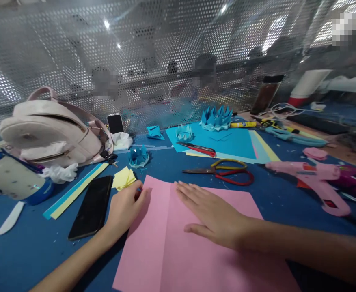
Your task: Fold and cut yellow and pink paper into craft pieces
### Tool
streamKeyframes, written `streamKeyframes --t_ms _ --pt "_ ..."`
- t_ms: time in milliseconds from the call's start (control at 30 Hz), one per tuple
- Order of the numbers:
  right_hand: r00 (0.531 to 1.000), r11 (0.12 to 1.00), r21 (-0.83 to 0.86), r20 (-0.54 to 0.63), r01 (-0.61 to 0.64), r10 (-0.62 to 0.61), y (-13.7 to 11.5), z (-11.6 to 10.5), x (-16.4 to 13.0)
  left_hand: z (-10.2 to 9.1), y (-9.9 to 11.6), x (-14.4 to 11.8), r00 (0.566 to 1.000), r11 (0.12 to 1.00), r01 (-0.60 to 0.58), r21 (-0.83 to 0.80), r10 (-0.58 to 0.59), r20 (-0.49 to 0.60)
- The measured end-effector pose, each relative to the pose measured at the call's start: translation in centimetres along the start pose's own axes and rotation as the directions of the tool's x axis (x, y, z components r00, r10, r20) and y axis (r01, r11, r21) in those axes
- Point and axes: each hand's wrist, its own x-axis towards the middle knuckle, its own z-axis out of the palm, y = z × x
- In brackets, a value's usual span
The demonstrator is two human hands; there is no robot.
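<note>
A large sheet of pink paper (190, 259) lies in front of me, with a lengthwise crease left of its middle. My right hand (210, 215) is flat on it, palm down, fingers stretched towards the far edge beside the crease. At the sheet's upper left edge is my left hand (127, 207), its fingers curled in and its thumb over the paper. Whatever those fingers hold, if anything, is hidden. Yellow paper pieces (124, 178) lie just beyond the left hand, and a black phone (91, 207) is beside its wrist.
Scissors (223, 170) and a red cutter knife (197, 149) lie beyond the sheet. Folded blue paper pieces (216, 119) stand farther back on stacked coloured sheets (241, 142). A pink glue gun (314, 174) is at right; a bag (50, 129) and bottle (10, 176) are at left.
</note>
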Motion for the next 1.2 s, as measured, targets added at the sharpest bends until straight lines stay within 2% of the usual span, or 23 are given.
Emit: streamKeyframes --t_ms 200,333,467,600,800,1033,1200 --pt "0.999 0.999 -0.015 -0.009 0.036 -0.037 0.5 0.4 0.2 0.5 -0.2 0.0 0.998 0.978 -0.062 0.198 0.066 -0.014" --pt "0.999 0.999 -0.001 -0.005 0.042 -0.042 0.7 0.7 0.2 0.7 -0.4 -0.2 0.997 0.966 -0.073 0.248 0.074 0.005" --pt "0.998 0.999 0.021 -0.031 0.049 -0.048 0.8 0.8 0.3 0.3 -0.5 -0.3 0.998 0.987 -0.055 0.154 0.055 0.006" --pt "0.999 0.999 0.019 -0.003 0.038 -0.038 0.7 0.6 0.2 0.2 -0.8 -0.9 0.999 1.0 -0.002 0.022 0.001 0.042" --pt "0.981 0.986 0.053 0.102 0.16 -0.165 0.3 0.3 0.1 0.8 -1.0 -1.4 0.999 0.998 -0.031 0.059 0.028 0.038" --pt "0.982 0.978 0.105 0.032 0.18 -0.185 0.5 0.5 -0.4 1.0 -1.0 -1.6 0.998 0.997 -0.064 0.046 0.063 0.021" --pt "0.982 0.982 0.098 0.075 0.164 -0.171 0.0 -0.1 -0.4 1.0 -1.1 -1.9 0.998 0.998 -0.069 0.007 0.069 -0.006"
